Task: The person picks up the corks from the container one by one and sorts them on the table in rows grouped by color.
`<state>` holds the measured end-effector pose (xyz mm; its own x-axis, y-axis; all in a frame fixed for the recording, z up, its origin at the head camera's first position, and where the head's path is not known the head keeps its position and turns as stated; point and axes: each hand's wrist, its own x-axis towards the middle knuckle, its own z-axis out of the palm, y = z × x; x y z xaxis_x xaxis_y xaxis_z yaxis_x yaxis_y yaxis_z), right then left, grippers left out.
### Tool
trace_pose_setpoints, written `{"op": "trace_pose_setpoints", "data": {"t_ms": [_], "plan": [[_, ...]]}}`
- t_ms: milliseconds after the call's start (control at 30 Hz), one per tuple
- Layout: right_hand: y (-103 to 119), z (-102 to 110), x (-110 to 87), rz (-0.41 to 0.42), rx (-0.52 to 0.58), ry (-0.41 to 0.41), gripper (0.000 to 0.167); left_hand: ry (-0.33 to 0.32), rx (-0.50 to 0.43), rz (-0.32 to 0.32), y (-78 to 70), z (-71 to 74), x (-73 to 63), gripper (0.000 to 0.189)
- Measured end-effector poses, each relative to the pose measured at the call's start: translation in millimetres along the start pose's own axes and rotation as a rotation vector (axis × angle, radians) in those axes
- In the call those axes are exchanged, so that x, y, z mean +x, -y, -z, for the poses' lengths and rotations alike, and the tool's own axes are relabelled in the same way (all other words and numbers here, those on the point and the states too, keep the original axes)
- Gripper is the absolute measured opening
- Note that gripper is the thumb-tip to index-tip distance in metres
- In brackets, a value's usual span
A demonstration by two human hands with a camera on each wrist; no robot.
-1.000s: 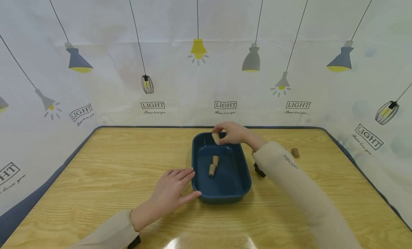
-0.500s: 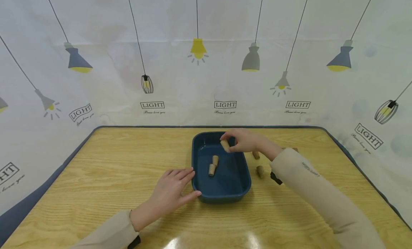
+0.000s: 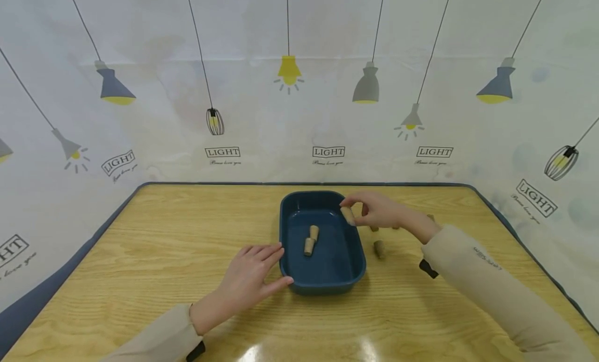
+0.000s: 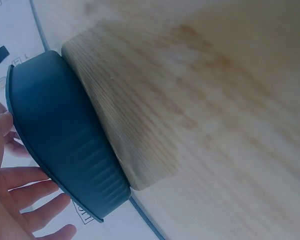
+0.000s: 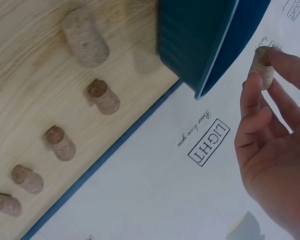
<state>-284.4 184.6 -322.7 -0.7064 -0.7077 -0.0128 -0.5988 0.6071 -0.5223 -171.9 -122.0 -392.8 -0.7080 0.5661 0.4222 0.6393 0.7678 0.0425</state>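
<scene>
Right hand point(image 3: 375, 210) at 2 o'clock of tray point(image 3: 325, 268), pinching cork point(image 3: 347, 215), left hand point(image 3: 250, 275) extended against rim point(image 3: 281, 266) at 8 o'clock, far corks point(image 3: 374, 229) partly hidden, narrow gap between tray and 3 o'clock cork point(image 3: 379, 250)

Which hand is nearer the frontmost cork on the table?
Right: the right hand is just beyond the cork, pinching another cork; the left hand is across the tray, at its left rim.

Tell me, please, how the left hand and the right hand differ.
The left hand, outstretched, touches the tray; the right hand, curled, pinches a cork. The left hand is at the tray's near left side, the right hand by its far right corner. Both emerge from beige sleeves.
</scene>
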Motion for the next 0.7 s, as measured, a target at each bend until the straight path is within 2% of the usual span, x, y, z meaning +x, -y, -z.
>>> {"op": "trace_pose_setpoints", "data": {"t_ms": [367, 700], "plan": [[-22.0, 5.4, -32.0, 0.034, 0.004, -0.080, 0.041, 0.009, 0.000, 0.003, 0.4, -0.5, -0.3, 0.062], [-42.8, -1.3, -62.1, -0.015, 0.017, -0.088, 0.042, 0.005, 0.010, 0.002, -0.6, -1.1, 0.1, 0.062]]}}
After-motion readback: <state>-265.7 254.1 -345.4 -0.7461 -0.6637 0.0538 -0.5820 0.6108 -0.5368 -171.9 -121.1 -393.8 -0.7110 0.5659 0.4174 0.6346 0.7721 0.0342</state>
